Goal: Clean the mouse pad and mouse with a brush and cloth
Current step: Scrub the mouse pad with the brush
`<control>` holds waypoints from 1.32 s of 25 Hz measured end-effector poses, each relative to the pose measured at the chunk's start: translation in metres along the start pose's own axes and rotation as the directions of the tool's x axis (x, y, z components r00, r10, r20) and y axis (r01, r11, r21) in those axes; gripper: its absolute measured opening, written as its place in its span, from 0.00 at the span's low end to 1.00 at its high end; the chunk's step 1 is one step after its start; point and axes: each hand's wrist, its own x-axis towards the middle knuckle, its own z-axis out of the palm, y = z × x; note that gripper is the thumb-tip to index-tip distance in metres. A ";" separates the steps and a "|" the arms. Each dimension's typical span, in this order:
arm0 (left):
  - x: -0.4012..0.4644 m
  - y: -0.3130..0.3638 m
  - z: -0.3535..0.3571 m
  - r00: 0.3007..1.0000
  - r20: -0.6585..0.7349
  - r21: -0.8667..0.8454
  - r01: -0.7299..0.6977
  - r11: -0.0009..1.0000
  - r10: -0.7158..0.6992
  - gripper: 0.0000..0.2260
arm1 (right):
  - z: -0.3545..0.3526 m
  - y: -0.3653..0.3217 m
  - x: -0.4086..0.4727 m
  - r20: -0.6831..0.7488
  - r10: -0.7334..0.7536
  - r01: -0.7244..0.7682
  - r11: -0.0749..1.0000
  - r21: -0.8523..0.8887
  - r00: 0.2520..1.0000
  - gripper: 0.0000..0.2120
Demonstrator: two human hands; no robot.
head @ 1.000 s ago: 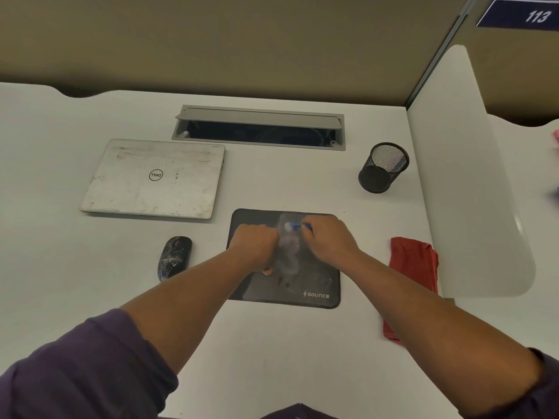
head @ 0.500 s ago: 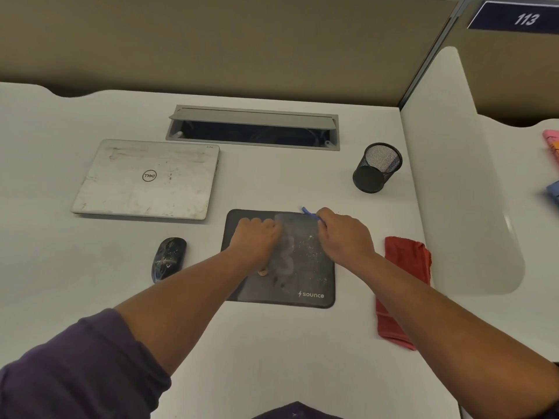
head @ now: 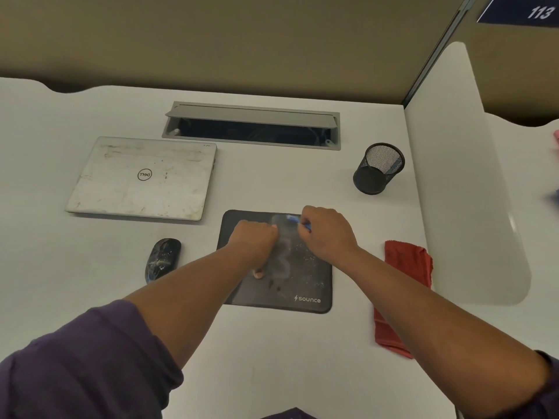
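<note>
A dark mouse pad (head: 311, 276) with pale dust smears lies on the white desk. My right hand (head: 326, 234) grips a small blue brush (head: 295, 219), whose tip sits at the pad's far edge. My left hand (head: 252, 241) rests on the left part of the pad, fingers curled under and thumb tip showing below it. I see nothing held in it. A dusty black mouse (head: 163, 258) lies to the left of the pad, untouched. A red cloth (head: 405, 267) lies on the desk to the right of the pad, partly behind my right forearm.
A closed, smudged silver laptop (head: 142, 179) sits at the back left. An open cable tray (head: 251, 125) is sunk into the desk behind it. A black mesh pen cup (head: 378, 169) stands at the back right, next to a white divider panel (head: 459, 176).
My right hand swept the brush to the right across the pad's top, then back left. My left hand has stayed in place on the pad.
</note>
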 end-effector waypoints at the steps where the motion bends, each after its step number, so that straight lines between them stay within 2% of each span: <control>1: 0.000 -0.001 0.000 1.000 -0.003 -0.005 0.002 1.000 -0.002 0.30 | 0.001 -0.005 0.004 0.020 -0.043 0.042 0.998 0.043 0.999 0.07; 4: 0.000 -0.002 0.002 1.000 -0.008 -0.009 0.015 1.000 -0.015 0.28 | 0.006 -0.012 0.011 0.084 -0.089 0.085 0.995 0.044 0.993 0.08; 7: 0.000 -0.004 0.004 1.000 -0.007 -0.031 0.014 0.999 -0.014 0.37 | 0.003 -0.003 0.015 0.080 0.067 -0.061 0.995 -0.078 0.995 0.12; 9: 0.000 -0.005 0.005 1.000 -0.018 -0.036 0.014 0.999 -0.014 0.38 | -0.001 0.000 0.018 0.037 0.123 -0.118 0.987 -0.109 0.992 0.13; 13: 0.000 -0.005 0.006 1.000 -0.003 -0.043 0.013 0.999 -0.013 0.39 | 0.000 -0.015 0.025 0.125 0.032 -0.035 0.999 0.017 0.992 0.07; 18: 0.002 -0.008 0.008 1.000 -0.012 -0.073 0.005 0.997 -0.006 0.40 | -0.022 0.021 0.024 0.115 0.255 -0.220 0.943 -0.252 0.960 0.06; 19: 0.003 -0.008 0.008 1.000 -0.003 -0.078 0.003 0.997 -0.004 0.40 | -0.029 0.029 0.023 0.104 0.272 -0.240 0.938 -0.250 0.957 0.07; 21: 0.004 -0.009 0.008 1.000 0.006 -0.080 -0.004 0.997 0.004 0.41 | -0.033 0.030 0.024 0.089 0.222 -0.212 0.971 -0.113 0.971 0.07; 23: 0.004 -0.010 0.009 1.000 -0.003 -0.081 -0.011 0.997 0.011 0.40 | -0.028 0.016 0.025 0.119 0.149 -0.154 0.987 0.034 0.982 0.09; 24: 0.004 -0.010 0.009 1.000 -0.006 -0.082 -0.011 0.997 0.011 0.39 | -0.023 0.011 0.025 0.149 0.139 -0.148 0.988 0.051 0.979 0.08; 26: 0.004 -0.009 0.010 1.000 -0.011 -0.083 -0.009 0.996 0.008 0.39 | -0.020 0.014 0.024 0.177 0.192 -0.187 0.981 -0.042 0.965 0.06; 29: 0.005 -0.011 0.010 1.000 -0.004 -0.099 -0.020 0.995 0.020 0.39 | -0.035 0.042 0.019 0.147 0.302 -0.260 0.933 -0.250 0.942 0.05; 31: 0.006 -0.011 0.011 1.000 0.004 -0.103 -0.028 0.994 0.028 0.38 | -0.044 0.047 0.019 0.131 0.274 -0.259 0.958 -0.124 0.953 0.06; 33: 0.006 -0.012 0.010 0.999 0.000 -0.102 -0.034 0.994 0.034 0.37 | -0.043 0.034 0.021 0.120 0.186 -0.190 0.982 0.019 0.975 0.08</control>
